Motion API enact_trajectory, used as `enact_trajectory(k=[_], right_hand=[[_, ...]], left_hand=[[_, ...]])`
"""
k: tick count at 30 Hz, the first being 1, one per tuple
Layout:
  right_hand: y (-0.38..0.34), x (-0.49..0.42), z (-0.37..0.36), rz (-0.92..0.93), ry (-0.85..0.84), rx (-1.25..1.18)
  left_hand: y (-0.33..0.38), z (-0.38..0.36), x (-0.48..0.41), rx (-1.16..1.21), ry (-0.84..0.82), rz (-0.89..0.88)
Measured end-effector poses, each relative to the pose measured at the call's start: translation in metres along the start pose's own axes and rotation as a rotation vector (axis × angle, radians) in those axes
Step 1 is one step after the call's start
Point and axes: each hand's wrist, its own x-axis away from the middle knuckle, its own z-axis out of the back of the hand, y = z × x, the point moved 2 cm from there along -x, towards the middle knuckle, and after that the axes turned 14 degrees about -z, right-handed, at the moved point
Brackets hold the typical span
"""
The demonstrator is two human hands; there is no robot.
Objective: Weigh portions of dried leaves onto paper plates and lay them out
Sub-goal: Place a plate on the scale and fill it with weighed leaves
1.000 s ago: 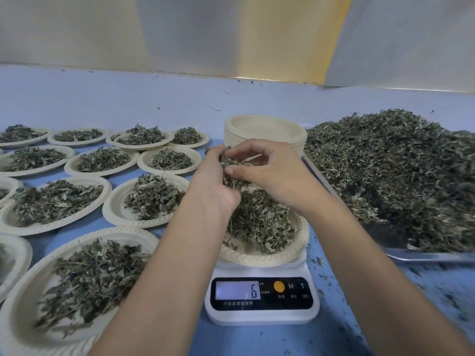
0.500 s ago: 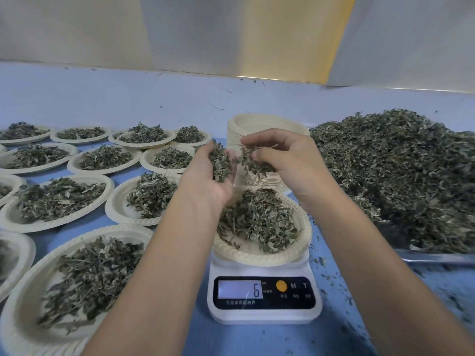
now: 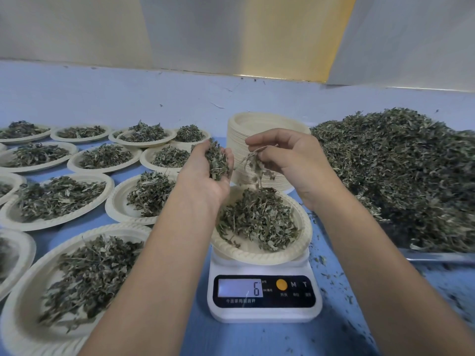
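A white digital scale (image 3: 264, 296) shows 6 on its display. On it sits a paper plate (image 3: 303, 242) holding a mound of dried leaves (image 3: 259, 219). My left hand (image 3: 205, 173) is cupped palm-up above the plate's left side and holds a handful of leaves (image 3: 217, 160). My right hand (image 3: 293, 160) hovers above the plate, its fingertips pinching a small tuft of leaves (image 3: 257, 163) that dangles and sheds toward the mound.
Several filled paper plates (image 3: 84, 217) cover the blue table to the left. A stack of empty plates (image 3: 267, 124) stands behind the scale. A big heap of loose dried leaves (image 3: 401, 173) lies on a metal tray (image 3: 437, 256) at right. Crumbs dot the table.
My hands rose from the mound and separated. The left opened palm-up with leaves; the right pulled a pinch away and now lets leaves fall. The scale still reads 6.
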Motion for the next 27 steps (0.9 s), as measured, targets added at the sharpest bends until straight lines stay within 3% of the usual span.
enact_trajectory(k=[12,19,27], right_hand=[[0.004,-0.003,-0.002,-0.004,0.003,-0.14],[0.006,-0.002,-0.012,-0.018,-0.018,-0.247],[0.002,0.005,-0.019,0.162,0.107,0.094]], left_hand=[[-0.001,-0.001,0.004,0.093,0.031,0.021],[-0.008,-0.006,0.007,0.046,-0.058,0.126],[-0.012,-0.014,0.014,0.023,-0.108,0.12]])
